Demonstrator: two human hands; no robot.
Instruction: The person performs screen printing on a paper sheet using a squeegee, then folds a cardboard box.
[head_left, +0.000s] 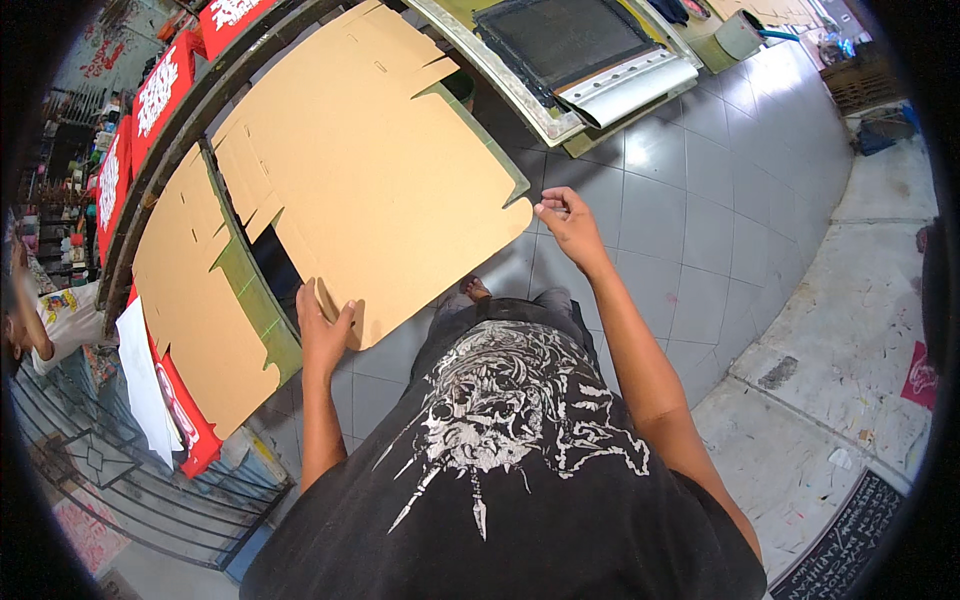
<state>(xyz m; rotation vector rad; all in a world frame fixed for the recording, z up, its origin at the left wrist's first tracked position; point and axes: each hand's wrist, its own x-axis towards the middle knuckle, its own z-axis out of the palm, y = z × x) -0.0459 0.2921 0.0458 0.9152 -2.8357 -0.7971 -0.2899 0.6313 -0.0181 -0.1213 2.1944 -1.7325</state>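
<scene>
A large tan die-cut cardboard sheet (370, 170) with slots and notches extends in front of me, its near edge toward my body. It lies over a green-edged board (478, 140), which shows along its right side. My left hand (325, 325) grips the sheet's near left corner, thumb on top and fingers at the side edge. At the near right corner, my right hand (572, 228) pinches the sheet's rounded tip between thumb and fingers. Further left, a second, similar cardboard sheet (195, 290) rests on another green board (250, 285).
A framed printing screen (565, 45) with a metal squeegee (630, 88) stands at the far right of the sheet. Red printed cloths (160, 90) line a dark curved rail (165, 165) on the left. A person (60, 320) is at the far left. Grey tiles (690, 190) cover the floor.
</scene>
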